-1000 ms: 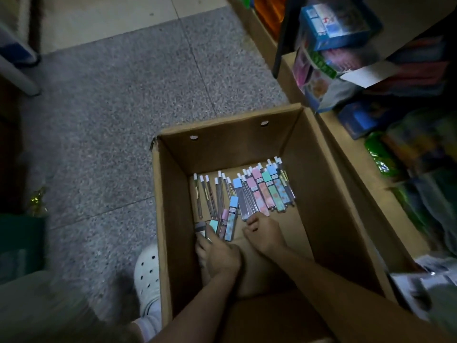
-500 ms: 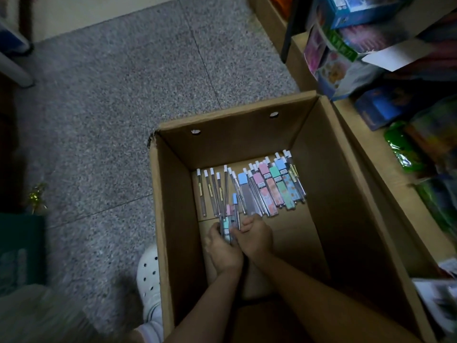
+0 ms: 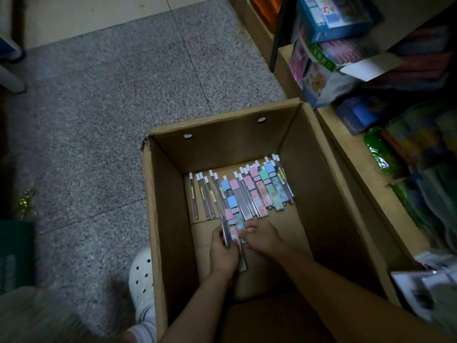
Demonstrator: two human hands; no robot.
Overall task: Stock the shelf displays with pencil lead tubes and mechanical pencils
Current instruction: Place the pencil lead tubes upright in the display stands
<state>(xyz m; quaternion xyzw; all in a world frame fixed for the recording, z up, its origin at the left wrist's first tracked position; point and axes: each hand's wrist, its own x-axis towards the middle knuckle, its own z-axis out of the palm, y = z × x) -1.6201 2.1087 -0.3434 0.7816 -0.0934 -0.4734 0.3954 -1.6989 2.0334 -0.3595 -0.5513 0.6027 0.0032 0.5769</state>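
- While both arms reach down from the near edge, the cardboard box (image 3: 321, 184) stands open on the speckled floor (image 3: 99, 107), its right wall just beside the wooden shelf (image 3: 346, 154); judged placed so for a short carry from box to display.
- Head view, item 1: left hand (image 3: 223, 253), fingers curled round a small bundle of tubes (image 3: 231, 233) held upright near the middle of the box bottom; the bundle seems gathered so that several go to the shelf at once.
- Item 2: right hand (image 3: 263, 237), fingers bent, tips touching the bundle from the right; judged to be feeding or squaring a tube into the left hand's grip. Whether it pinches one tube of its own, I cannot tell.
- Item 3: pencil lead tubes (image 3: 262, 191), pastel-capped flat cases in pink, blue and green, lying side by side in a row toward the far right corner of the box bottom, caps pointing to the far wall.
- Item 4: slim clear tubes (image 3: 202, 194), white-capped, in the same row toward the far left corner; parallel lay keeps them easy to pick singly.
- Item 5: stacked toy boxes (image 3: 329, 23) on the shelf, upper right.
- Writing: small white labels show on the cases and print on the shelf boxes; all too small or blurred to read. No brand legible.
- Item 6: white perforated shoe (image 3: 143, 280), outside the box's left wall.
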